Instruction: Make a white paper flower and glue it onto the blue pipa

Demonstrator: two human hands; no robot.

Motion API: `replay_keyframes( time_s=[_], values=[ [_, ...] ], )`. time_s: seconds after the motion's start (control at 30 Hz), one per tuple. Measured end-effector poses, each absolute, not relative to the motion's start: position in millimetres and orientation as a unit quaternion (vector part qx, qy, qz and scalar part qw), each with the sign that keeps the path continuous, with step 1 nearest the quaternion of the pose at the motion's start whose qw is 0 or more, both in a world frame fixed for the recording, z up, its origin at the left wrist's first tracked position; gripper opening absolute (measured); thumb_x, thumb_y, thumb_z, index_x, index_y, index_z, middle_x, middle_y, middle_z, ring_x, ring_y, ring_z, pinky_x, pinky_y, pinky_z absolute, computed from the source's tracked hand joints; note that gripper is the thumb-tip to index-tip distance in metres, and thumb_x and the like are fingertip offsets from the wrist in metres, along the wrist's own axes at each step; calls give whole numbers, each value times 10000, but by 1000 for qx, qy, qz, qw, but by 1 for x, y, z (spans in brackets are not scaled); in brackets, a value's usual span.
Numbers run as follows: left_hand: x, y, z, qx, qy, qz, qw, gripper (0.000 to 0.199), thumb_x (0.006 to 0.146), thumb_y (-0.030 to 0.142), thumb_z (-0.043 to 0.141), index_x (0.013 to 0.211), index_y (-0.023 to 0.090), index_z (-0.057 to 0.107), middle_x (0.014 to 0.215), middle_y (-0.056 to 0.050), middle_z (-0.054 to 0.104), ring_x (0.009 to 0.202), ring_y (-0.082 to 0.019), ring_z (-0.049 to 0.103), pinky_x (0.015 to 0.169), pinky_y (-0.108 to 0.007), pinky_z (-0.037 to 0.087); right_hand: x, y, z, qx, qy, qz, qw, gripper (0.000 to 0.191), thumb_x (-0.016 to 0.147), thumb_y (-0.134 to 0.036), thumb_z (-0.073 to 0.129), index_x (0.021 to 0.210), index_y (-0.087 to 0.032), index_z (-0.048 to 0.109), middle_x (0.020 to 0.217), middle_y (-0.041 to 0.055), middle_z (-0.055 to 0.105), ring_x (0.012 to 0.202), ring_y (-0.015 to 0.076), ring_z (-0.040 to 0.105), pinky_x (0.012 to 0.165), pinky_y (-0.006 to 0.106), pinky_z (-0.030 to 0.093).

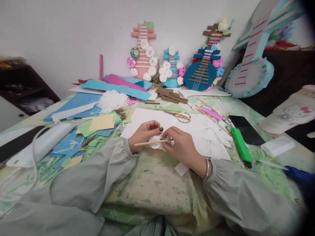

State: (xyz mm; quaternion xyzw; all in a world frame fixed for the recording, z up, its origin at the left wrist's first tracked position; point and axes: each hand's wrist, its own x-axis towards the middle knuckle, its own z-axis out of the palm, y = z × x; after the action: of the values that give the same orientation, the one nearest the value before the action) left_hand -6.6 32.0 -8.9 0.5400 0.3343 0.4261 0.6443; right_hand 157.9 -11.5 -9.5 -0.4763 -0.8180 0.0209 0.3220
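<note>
Left hand [147,133] and right hand [181,143] meet close together by the near edge of a big, flat white paper sheet [139,119], fingers curled in, with only tiny gaps between thumbs and fingertips. Left fingertips pinch a small, round bundle of white paper [155,144] — it sits between the two hands. Right fingers touch its other side and seem to hold a thin, pale wooden stick [145,143] that crosses in front of it. How hard they squeeze, I cannot tell. To do this well, pinch softly so the paper does not crush or tear. Let one hand hold and the other tuck, a little at a time. Mind the stick — its loose end could poke the paper. Gold-handled metal scissors [183,117] lie behind the hands.
</note>
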Motion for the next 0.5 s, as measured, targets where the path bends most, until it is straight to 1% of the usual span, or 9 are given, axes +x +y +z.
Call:
replay_keyframes(
  time_s=[0.1,0.23,0.37,0.5],
  values=[
    [-7,32,-10,489,319,438,683,292,635,230,774,756,145,523,634,39,561,529,-65,496,512,-181,371,160,-10,-8,-473,-803,58,358,106,717,-136,578,799,-202,594,804,-8,631,675,129,553,602,234,362],
    [-6,31,-9,459,300,441,711,302,604,187,787,764,134,537,659,20,588,549,-77,537,508,-175,398,161,-5,-9,-473,-780,100,397,81,698,-131,589,748,-195,590,732,-17,626,613,117,513,587,228,358],
    [-5,29,-8,442,301,448,716,308,578,146,792,773,131,555,648,30,577,515,-64,522,469,-161,389,161,-4,-11,-483,-760,137,413,71,676,-144,603,731,-187,605,671,-27,612,555,102,472,554,223,340],
    [-6,31,-11,432,304,429,732,340,552,117,796,814,127,581,703,0,625,554,-100,577,502,-194,438,161,-4,-10,-478,-742,198,426,85,663,-146,603,738,-185,619,626,-41,578,526,90,441,527,213,326]
  ],
)
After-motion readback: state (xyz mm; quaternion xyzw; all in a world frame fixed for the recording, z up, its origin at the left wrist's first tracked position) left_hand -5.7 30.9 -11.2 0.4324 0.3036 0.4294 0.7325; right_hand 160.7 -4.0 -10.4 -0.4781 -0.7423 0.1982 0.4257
